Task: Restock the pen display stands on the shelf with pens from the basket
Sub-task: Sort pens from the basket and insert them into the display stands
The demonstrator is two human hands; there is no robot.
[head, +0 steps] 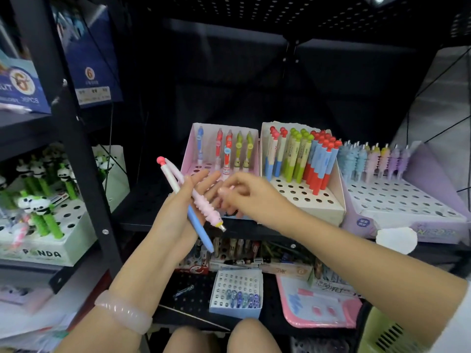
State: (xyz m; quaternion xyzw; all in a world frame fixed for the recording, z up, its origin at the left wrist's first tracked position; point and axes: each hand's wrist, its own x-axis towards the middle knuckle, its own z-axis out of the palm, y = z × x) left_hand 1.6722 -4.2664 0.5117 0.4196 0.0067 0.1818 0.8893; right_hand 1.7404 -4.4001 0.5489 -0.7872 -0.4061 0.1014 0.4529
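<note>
On the neighbouring shelf at the far left, the panda pen stand [48, 235] sits about half filled, with plenty of bare holes along its front edge. My left hand [186, 200] comes next, palm up, fingers fairly straight with the thumb over two pens lying across it: a white and blue pen [188, 200] with a pink ball top, and a pink ribbed pen [206, 207] with its metal tip pointing down. My right hand [244, 194] reaches over those fingers, its own fingers curled in; it looks to be picking at something there, though I cannot tell what it holds, if anything. Behind my hands, near the left edge of the middle shelf, the pink stand [190, 154] has only a back row of five or so pens, the rest of its holes bare. The cream stand [334, 200] beside it is filled at the back, empty toward the front. The lilac stand [407, 197] at the right edge is likewise one row only. The green basket [382, 332] sits low at the right corner. I judge most of the restocking still ahead.
</note>
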